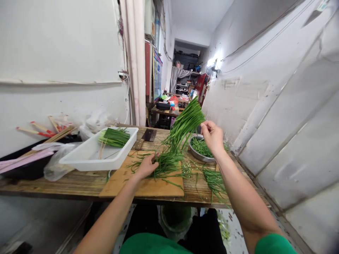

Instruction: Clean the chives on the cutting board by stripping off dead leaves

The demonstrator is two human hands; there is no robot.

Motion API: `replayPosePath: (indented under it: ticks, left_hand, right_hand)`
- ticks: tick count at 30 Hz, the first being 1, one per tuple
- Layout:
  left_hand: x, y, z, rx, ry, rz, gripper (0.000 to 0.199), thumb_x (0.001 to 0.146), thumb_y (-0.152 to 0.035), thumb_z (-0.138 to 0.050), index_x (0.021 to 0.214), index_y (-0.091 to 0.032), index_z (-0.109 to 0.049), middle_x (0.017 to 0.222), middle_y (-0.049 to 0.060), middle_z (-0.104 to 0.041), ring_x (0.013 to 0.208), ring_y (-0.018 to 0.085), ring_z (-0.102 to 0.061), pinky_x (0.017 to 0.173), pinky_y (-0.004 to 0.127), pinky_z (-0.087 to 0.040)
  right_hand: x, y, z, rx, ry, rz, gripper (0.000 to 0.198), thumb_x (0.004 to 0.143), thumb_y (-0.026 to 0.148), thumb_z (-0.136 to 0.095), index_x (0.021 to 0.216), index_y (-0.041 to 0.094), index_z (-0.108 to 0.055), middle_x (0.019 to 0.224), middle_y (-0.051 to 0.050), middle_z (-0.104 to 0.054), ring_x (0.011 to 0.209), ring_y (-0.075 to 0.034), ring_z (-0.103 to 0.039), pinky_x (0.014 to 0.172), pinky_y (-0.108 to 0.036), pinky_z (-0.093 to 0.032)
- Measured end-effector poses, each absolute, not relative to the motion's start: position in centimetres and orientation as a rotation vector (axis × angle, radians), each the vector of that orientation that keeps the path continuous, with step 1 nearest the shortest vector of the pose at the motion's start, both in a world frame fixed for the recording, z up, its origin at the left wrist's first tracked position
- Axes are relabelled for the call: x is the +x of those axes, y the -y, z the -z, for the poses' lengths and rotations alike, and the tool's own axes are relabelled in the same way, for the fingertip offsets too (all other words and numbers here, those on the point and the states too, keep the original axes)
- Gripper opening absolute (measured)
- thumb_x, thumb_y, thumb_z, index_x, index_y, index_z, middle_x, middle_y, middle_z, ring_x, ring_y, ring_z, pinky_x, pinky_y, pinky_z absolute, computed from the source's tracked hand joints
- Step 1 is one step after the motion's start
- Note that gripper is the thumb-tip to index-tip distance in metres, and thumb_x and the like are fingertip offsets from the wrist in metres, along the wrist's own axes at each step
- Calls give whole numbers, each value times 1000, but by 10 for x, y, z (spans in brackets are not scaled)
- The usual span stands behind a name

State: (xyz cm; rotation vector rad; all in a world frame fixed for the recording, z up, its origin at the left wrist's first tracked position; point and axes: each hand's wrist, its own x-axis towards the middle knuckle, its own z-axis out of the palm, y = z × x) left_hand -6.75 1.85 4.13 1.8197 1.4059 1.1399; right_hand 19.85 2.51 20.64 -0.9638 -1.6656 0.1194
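My right hand (212, 137) is raised above the table, its fingers pinched on the edge of a flat, fanned sheet of green garlic chives (187, 121). The sheet hangs tilted, its lower ends reaching the loose chives (169, 164) on the wooden cutting board (124, 185). Whether a stick runs through it is hidden. My left hand (147, 165) rests at the left side of that loose pile, thumb and fingers apart, touching the chives. Left of the board, a white plastic tray (87, 164) holds a neat bundle of chives (115, 137) with thin wooden skewers (101, 150).
Behind the board lies a cleaver (148, 135). A metal bowl of chives (201, 146) stands at right, with more loose chives (214, 180) in front. Red-tipped sticks (50, 128) and plastic bags (59, 165) are far left. A lined bin (176, 218) sits below the table.
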Motion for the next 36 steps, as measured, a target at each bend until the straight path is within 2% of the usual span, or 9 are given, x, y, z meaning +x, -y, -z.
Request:
replayPosePath:
  ticks: [4,10,13,16,19,22,28,33,36]
  left_hand:
    - [-71,1,-33,1866,-1877,-1280,48,67,-11,-43,114,-12,-54,115,12,-58,108,24,-52,96,37,-37]
    - [-77,27,-1,1677,-2187,-1436,60,68,-15,-44,128,-8,-40,128,16,-46,121,28,-39,103,39,-31]
    - [-83,29,7,1574,-2199,-1342,63,69,-17,-47,129,-5,-37,125,19,-48,117,31,-43,100,43,-34]
    - [-93,32,2,1498,-2171,-1481,60,71,-16,-44,131,-9,-36,122,16,-51,113,28,-48,98,42,-37]
    - [-103,37,-3,1438,-2142,-1727,55,74,-16,-42,129,-18,-39,124,9,-52,114,23,-47,100,36,-36]
    - [-108,40,5,1453,-1999,-1838,54,76,-17,-38,130,-17,-38,126,8,-50,114,21,-48,98,34,-38]
    - [-102,37,13,1618,-2115,-1599,48,74,-13,-38,120,-18,-51,117,6,-57,110,19,-51,100,34,-36]
    - [-69,10,-45,2145,-1798,-1275,30,80,-24,-43,100,-20,-64,111,3,-61,105,18,-53,98,33,-37]
    - [-34,-26,-72,2402,-1490,-867,27,80,-31,-47,97,-23,-66,106,2,-63,102,17,-55,95,30,-38]
  right_hand:
    - [193,-26,-200,-989,1723,-137,24,81,32,-47,71,14,-59,51,2,-52,47,-12,-46,49,-21,-34]
    - [175,-18,-186,-924,1687,-308,23,82,33,-46,71,15,-57,49,4,-48,44,-10,-43,46,-21,-33]
    - [163,-2,-191,-855,1642,-372,21,82,32,-48,72,16,-56,52,3,-48,46,-10,-42,45,-20,-33]
    - [155,18,-189,-808,1475,-549,21,82,34,-49,69,17,-52,52,5,-45,40,-7,-36,39,-18,-28]
    - [154,34,-153,-799,1277,-786,26,83,36,-48,65,18,-47,50,7,-41,34,-5,-31,34,-17,-24]
    - [160,45,-79,-921,1129,-961,29,83,38,-50,62,19,-45,47,8,-40,32,-4,-30,32,-16,-23]
    - [185,59,35,-1149,1011,-1166,30,78,46,-52,68,18,-46,50,8,-45,27,-4,-35,26,-15,-22]
    - [193,59,38,-1193,1043,-1239,28,81,47,-46,75,20,-47,51,7,-48,24,-6,-36,24,-17,-25]
    - [199,57,35,-1332,1248,-964,24,83,40,-43,81,19,-54,55,1,-56,31,-11,-47,31,-21,-35]
